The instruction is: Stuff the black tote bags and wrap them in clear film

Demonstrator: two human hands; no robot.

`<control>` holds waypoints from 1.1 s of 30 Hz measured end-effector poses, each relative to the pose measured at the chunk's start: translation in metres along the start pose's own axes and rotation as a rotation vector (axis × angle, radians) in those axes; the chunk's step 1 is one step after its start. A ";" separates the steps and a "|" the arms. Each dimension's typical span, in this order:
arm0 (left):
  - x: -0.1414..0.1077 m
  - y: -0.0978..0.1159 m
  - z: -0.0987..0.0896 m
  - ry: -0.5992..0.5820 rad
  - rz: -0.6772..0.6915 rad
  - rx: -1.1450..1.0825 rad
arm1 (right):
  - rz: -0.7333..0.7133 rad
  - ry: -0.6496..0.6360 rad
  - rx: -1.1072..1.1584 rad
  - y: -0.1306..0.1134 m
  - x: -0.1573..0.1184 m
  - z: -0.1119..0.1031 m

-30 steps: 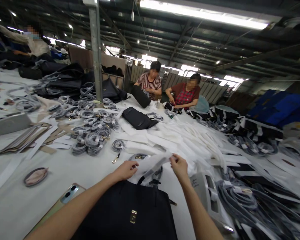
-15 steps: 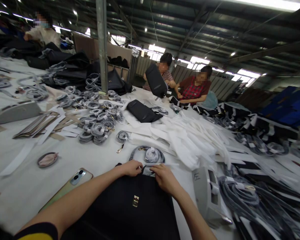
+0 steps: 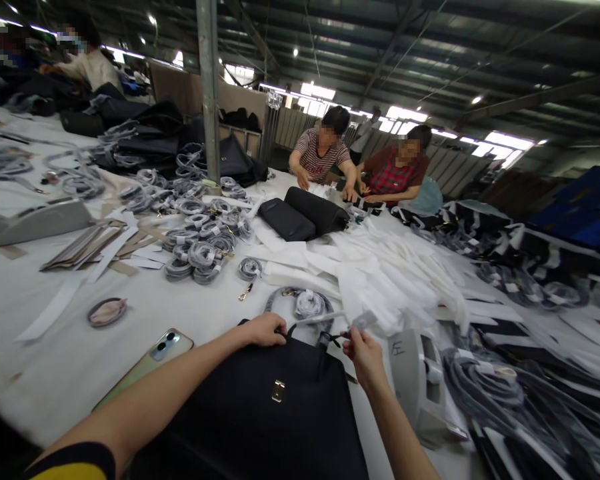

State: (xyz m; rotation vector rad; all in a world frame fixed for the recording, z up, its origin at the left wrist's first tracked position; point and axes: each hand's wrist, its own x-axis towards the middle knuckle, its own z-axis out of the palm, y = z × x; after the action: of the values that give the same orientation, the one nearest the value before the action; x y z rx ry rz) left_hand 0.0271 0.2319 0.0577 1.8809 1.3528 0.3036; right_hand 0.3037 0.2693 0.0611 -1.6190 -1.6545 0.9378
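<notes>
A black handbag with a gold clasp lies in front of me. My left hand is closed on its top edge, near a short black strap end. To the right of the bag's opening, my right hand pinches a small clear plastic piece with a thin dark strip beside it; the exact kind is unclear. Beyond the bag's top edge a grey plastic-wrapped handle arches around a white-banded coiled strap. Part of the bag is hidden under my left forearm.
A phone lies left of the bag, a grey tape dispenser right of it. Wrapped strap coils, white sheets and black bags cover the table beyond. Two co-workers work across; a metal post rises behind.
My right hand has moved right, away from my left hand, with the small plastic piece. Across the table, a co-worker has lowered a black bag onto the table beside another.
</notes>
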 end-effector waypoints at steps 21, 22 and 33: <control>-0.099 -0.019 -0.041 0.364 -0.136 -0.225 | 0.137 -0.053 0.103 0.042 -0.055 -0.026; -0.094 -0.015 -0.040 0.360 -0.125 -0.221 | 0.099 -0.050 0.071 0.035 -0.053 -0.023; -0.007 0.035 -0.018 0.184 0.048 -0.170 | 0.025 -0.018 -0.057 0.025 -0.085 -0.025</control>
State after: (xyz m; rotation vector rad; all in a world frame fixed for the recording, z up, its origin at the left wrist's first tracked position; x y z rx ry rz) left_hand 0.0384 0.2297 0.0958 1.7791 1.3568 0.6103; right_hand 0.3420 0.1852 0.0572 -1.6770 -1.6914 0.9275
